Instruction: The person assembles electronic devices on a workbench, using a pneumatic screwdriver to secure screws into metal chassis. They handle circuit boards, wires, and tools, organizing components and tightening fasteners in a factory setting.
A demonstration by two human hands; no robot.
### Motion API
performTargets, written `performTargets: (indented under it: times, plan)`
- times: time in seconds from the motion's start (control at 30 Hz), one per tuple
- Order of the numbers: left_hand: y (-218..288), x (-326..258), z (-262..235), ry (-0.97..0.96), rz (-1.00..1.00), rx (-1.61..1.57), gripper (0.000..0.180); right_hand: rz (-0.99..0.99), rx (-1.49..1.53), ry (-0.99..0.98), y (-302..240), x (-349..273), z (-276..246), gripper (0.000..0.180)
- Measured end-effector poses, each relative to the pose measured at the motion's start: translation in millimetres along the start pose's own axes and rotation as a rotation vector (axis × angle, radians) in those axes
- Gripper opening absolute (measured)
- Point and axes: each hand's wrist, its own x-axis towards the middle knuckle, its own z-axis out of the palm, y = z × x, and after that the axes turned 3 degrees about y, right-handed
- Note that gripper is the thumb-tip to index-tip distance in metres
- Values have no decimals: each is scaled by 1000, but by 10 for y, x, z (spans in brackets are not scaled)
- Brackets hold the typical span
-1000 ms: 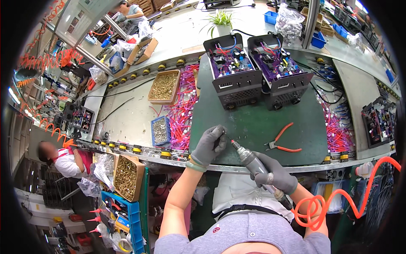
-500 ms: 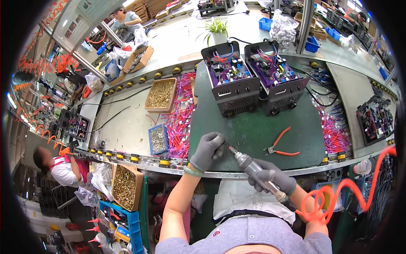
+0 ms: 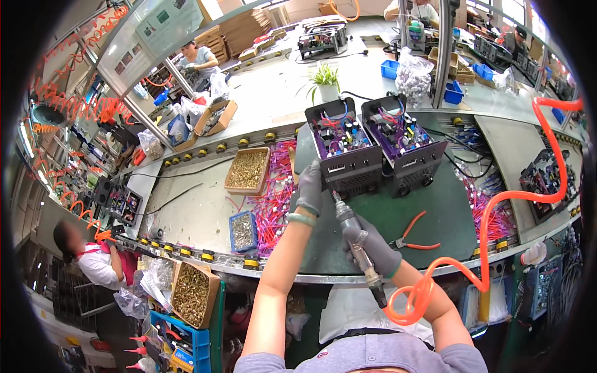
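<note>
Head view: right hand (image 3: 375, 247) is closed around a pneumatic screwdriver (image 3: 354, 239), a stiff, weighty tool best gripped mid-barrel. Left hand (image 3: 309, 189) curls against the front of the open black power unit (image 3: 343, 152), rigid but with fragile boards, at centre frame on the green worktop (image 3: 448, 205).

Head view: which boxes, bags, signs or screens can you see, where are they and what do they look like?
Sign: upper left, hanging, pale green panel.
Cardboard box: far side of bench, open, brown.
Screw box: left of left hand, shallow, brass screws.
Blue tray: near bench edge, small, grey parts.
Plastic bag: top centre, clear, bulging.
No screens.
</note>
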Motion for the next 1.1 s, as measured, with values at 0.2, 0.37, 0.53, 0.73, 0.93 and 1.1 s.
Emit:
performTargets:
  times: [0.2, 0.37, 0.53, 0.73, 0.93, 1.1]
  plan:
    - [-128, 189, -80, -103, 8, 3, 29, -16, 95, -31, 95, 132, 50, 43]
    - [-197, 175, -73, -160, 181, 36, 31, -34, 146, 6, 130, 123, 92, 40]
    - [-227, 153, -56, -130, 344, 181, 31, -16, 259, -4, 168, 194, 182, 36]
    - [-149, 141, -110, -157, 206, 169, 34, -1, 279, 13, 225, 273, 231, 39]
    - [63, -220, -512, -127, -134, 178, 33, 58, 146, -82, 174, -374, -267, 52]
    - [-170, -874, -796, -391, 169, 850, 25, 174, -49, 9, 227, -795, -655, 57]
